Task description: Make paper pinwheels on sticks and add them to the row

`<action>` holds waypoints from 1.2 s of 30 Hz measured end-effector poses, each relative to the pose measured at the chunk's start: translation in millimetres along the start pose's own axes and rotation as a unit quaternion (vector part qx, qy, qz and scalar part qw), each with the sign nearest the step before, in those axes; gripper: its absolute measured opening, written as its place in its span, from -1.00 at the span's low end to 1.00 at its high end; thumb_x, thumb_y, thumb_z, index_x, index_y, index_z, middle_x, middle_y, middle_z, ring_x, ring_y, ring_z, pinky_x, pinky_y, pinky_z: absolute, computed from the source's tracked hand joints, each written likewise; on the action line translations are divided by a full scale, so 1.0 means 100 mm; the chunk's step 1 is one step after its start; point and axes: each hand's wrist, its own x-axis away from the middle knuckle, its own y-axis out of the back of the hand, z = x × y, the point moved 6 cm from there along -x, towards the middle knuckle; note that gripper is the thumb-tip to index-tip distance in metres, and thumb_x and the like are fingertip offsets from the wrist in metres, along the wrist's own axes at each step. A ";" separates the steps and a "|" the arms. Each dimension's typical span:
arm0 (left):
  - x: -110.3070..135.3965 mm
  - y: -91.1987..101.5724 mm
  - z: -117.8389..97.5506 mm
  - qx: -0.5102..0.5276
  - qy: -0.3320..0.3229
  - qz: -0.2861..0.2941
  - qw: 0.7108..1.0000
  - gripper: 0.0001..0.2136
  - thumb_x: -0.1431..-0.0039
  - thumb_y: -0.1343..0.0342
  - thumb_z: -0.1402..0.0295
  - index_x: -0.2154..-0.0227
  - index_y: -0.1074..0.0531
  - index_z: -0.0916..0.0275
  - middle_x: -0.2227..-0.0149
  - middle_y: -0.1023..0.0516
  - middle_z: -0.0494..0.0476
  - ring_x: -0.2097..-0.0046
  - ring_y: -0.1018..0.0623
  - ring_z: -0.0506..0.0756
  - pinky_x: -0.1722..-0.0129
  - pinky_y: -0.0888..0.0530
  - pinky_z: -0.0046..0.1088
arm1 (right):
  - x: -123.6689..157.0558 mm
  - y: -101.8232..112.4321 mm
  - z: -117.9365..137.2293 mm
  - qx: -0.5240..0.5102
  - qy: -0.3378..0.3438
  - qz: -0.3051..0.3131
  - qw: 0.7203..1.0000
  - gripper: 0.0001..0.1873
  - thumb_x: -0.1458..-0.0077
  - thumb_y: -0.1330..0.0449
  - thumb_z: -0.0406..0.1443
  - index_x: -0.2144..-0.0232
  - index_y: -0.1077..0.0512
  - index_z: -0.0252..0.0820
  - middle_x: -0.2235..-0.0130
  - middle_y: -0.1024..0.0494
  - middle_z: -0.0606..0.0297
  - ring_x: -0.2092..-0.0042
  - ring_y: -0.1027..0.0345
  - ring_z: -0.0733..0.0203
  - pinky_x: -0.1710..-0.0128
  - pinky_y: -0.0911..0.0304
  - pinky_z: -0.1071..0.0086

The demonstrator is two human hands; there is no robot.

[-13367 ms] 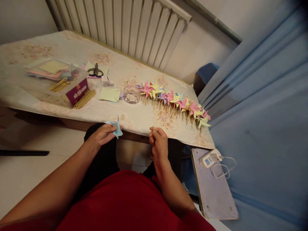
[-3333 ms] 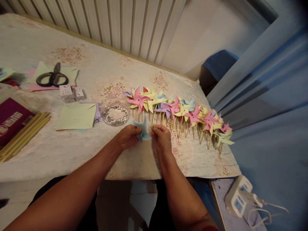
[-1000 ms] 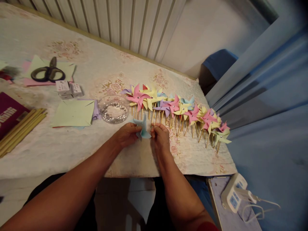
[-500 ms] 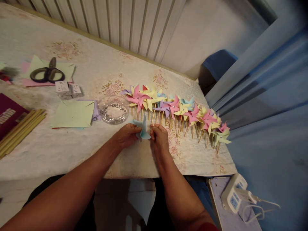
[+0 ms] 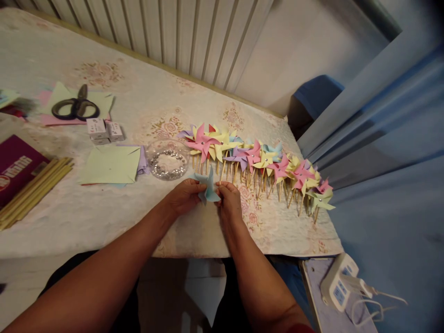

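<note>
My left hand (image 5: 184,197) pinches a light blue paper pinwheel (image 5: 208,187) just above the flowered tablecloth (image 5: 104,217). My right hand (image 5: 229,200) is closed at the pinwheel's right side, fingertips pressed against it; a thin stick seems to be between them, mostly hidden. Right behind my hands lies a long row of finished pinwheels (image 5: 256,159) on wooden sticks, in pink, yellow, purple and blue. A clear round dish of small shiny beads (image 5: 167,160) sits just left of the row.
Green and purple paper squares (image 5: 111,164) lie left of the dish. Two small boxes (image 5: 104,130), scissors (image 5: 75,108) on coloured paper, wooden sticks (image 5: 33,190) and a maroon box (image 5: 15,166) are further left. A radiator (image 5: 173,32) backs the table. A power strip (image 5: 342,284) rests lower right.
Thirteen seconds ago my hands were apart at the table edge, the left with the blue pinwheel. Now they meet over the table. In the last second they barely moved.
</note>
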 end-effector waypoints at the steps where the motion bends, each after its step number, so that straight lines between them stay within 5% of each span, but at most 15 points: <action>1: 0.00 0.00 0.00 0.000 -0.002 0.002 1.000 -0.77 0.16 -0.47 0.41 0.45 -0.59 0.43 0.48 -0.62 0.18 0.45 -0.57 0.00 0.37 -0.51 -0.56 | 0.00 0.00 -0.01 0.001 0.000 0.000 1.000 -0.84 0.16 -0.22 -0.27 0.43 -0.41 -0.18 0.69 -0.27 0.56 0.70 0.05 0.46 0.70 0.24 0.48; 36: -0.01 0.00 0.02 -0.001 -0.004 0.012 1.000 -0.75 0.18 -0.47 0.39 0.44 -0.60 0.44 0.49 -0.61 0.19 0.44 -0.57 0.02 0.36 -0.49 -0.51 | -0.04 0.01 -0.05 0.018 0.004 0.005 1.000 -0.86 0.15 -0.20 -0.29 0.42 -0.40 -0.17 0.68 -0.26 0.56 0.70 0.04 0.45 0.68 0.20 0.48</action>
